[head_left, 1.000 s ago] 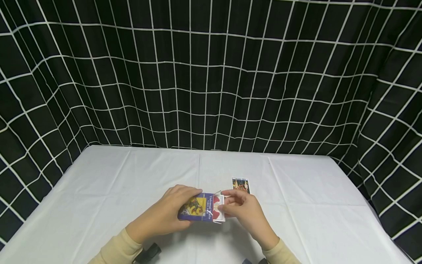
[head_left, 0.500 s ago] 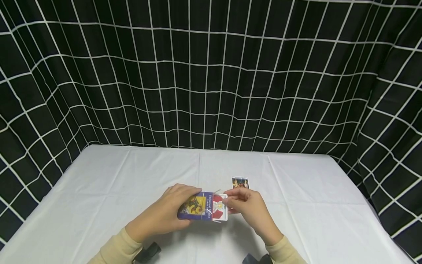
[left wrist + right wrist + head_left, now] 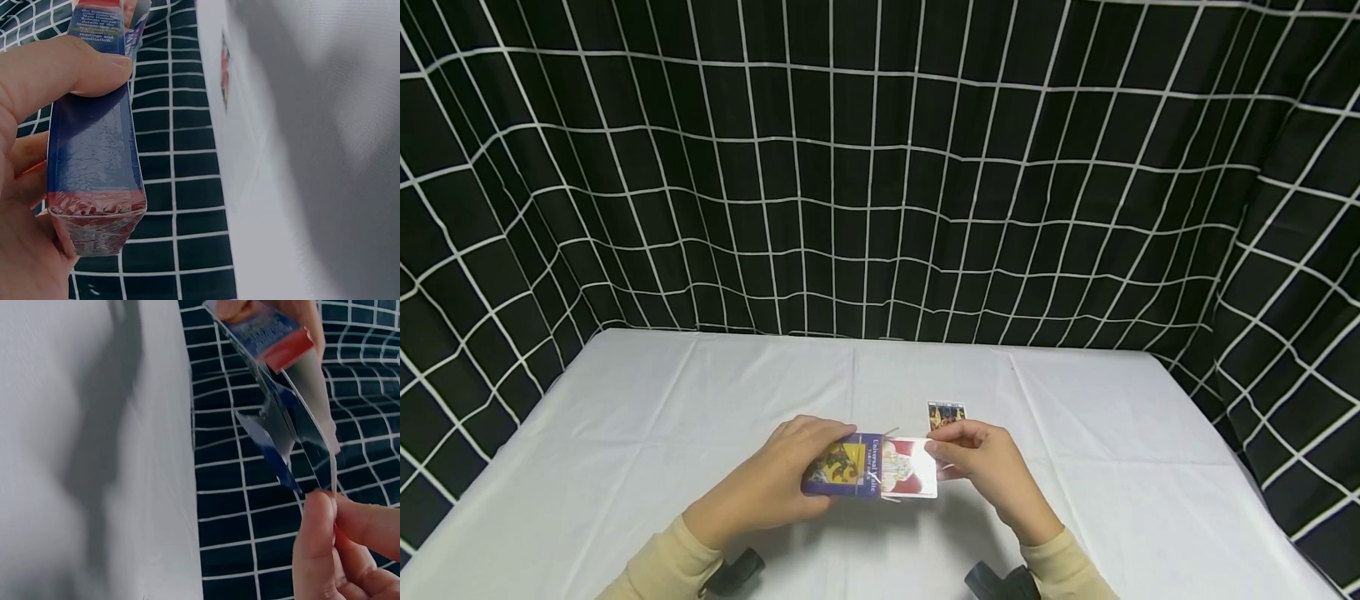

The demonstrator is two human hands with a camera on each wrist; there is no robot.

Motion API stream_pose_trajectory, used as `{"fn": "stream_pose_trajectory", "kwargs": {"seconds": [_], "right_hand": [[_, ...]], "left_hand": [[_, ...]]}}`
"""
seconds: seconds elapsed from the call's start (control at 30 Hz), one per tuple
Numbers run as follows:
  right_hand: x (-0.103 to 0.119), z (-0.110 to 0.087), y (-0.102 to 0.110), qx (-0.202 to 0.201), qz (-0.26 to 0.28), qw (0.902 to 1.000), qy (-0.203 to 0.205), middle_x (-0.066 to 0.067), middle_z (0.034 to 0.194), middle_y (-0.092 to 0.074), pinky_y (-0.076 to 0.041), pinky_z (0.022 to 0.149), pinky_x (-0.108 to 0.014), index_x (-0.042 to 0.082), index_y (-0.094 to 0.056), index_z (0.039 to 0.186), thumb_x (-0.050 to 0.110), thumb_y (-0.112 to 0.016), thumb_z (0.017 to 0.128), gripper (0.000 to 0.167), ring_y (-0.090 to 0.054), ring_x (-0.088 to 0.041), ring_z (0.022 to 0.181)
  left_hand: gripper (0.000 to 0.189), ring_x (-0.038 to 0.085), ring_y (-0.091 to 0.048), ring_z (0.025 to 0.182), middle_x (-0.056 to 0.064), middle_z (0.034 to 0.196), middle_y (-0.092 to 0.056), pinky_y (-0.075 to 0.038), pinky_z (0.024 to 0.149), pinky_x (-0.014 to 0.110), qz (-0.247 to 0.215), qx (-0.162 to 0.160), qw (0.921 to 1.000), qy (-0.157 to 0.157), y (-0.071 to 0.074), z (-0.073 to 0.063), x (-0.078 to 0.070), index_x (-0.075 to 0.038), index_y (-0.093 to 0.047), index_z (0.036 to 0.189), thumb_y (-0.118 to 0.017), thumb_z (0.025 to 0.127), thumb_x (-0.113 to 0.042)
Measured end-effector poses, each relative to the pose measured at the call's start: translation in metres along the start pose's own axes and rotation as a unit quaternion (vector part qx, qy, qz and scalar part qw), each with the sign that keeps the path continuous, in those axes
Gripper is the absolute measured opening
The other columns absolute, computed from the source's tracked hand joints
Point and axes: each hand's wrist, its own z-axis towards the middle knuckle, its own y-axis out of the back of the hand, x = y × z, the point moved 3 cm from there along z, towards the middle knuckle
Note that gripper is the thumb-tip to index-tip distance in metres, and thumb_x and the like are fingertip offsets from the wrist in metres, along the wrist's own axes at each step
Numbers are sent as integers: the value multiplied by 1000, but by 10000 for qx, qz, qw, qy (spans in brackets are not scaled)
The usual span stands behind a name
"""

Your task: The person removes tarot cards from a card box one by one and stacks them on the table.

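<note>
Leftmost, the left hand (image 3: 778,479), coming out of a beige sleeve (image 3: 662,560), is clamped round a blue-purple rectangular cardboard tarot box (image 3: 841,467) with a yellow picture panel; the left wrist view shows its thumb pressed on a narrow blue side. The box is held above the white cloth-covered counter (image 3: 647,467), its long axis running from nine o'clock to three o'clock as the head view sees it. Its closed end points to nine, towards the palm, and its open end to three, with thin flaps standing out there at twelve and six. Part of a white-bordered card with a red pattern (image 3: 904,468) sticks out of that mouth towards three o'clock; whether more cards lie behind it, I cannot tell. At two o'clock from the box, a loose, multicoloured tarot card with a white border (image 3: 946,412) lies on the counter, partly covered by the right hand (image 3: 988,467). That hand has thumb and forefinger together, pinching the outer end of the red-patterned card.
</note>
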Motion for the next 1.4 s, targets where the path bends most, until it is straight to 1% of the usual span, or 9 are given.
{"fn": "stream_pose_trajectory", "kwargs": {"seconds": [0.17,0.3,0.37,0.47,0.6,0.7,0.87,1.17,1.4], "right_hand": [[-3,2,5,152,-111,9998,-100,-9,92,-73,-61,68,-28,-14,-66,106,3,-67,87,25,-67,-10,70],[-4,3,7,306,-120,9994,-101,-8,92,-73,-61,68,-28,-15,-66,107,4,-68,86,28,-67,-10,69],[-5,3,8,425,-160,9989,-77,-8,90,-73,-61,67,-27,-15,-67,107,5,-69,86,29,-67,-9,68],[-5,3,11,710,-268,9971,-11,-9,89,-74,-61,67,-28,-15,-67,108,7,-70,86,32,-67,-9,67],[-5,4,13,963,-474,9941,136,-12,96,-73,-61,68,-29,-14,-68,110,10,-70,87,33,-67,-8,68],[-5,4,13,991,-532,9935,182,-11,98,-73,-61,68,-29,-13,-68,109,11,-70,88,32,-67,-8,69],[-5,4,12,953,-380,9946,138,-9,90,-74,-61,68,-27,-14,-68,108,12,-71,88,33,-66,-7,68],[-6,6,17,888,-420,9951,79,-6,89,-73,-61,66,-27,-15,-67,108,9,-70,87,32,-66,-7,67],[-3,7,25,911,-537,9943,106,-10,94,-74,-61,67,-28,-15,-68,107,9,-72,86,33,-66,-8,65]], "left_hand": [[77,21,-51,128,2,139,-59,-41,110,46,6,11,10000,-51,-1,1,0,-10,-50,143,-79,72,-19],[76,21,-51,129,2,139,-59,-41,111,46,23,39,10000,-70,-1,1,0,-10,-51,143,-79,72,-19],[76,21,-51,129,3,139,-59,-41,111,46,31,67,10000,-63,-1,0,0,-9,-51,142,-78,72,-19],[75,21,-51,129,3,139,-59,-40,111,47,28,88,9999,-54,-1,0,0,-9,-51,142,-78,73,-19],[75,20,-51,129,2,138,-59,-40,111,46,42,94,9999,-72,-2,-1,-1,-9,-51,142,-78,73,-18],[75,20,-51,129,2,138,-59,-40,111,46,53,99,9999,-69,-2,-1,0,-9,-51,142,-78,73,-18],[75,21,-51,129,2,138,-59,-41,111,46,25,89,9999,-41,-3,-1,1,-9,-51,142,-79,72,-17],[79,22,-50,129,4,139,-58,-41,112,47,-52,60,9999,71,-1,-2,1,-10,-50,143,-81,71,-18],[79,22,-50,129,3,140,-58,-41,111,46,-31,33,9999,119,0,-1,3,-12,-50,144,-80,71,-19]]}}
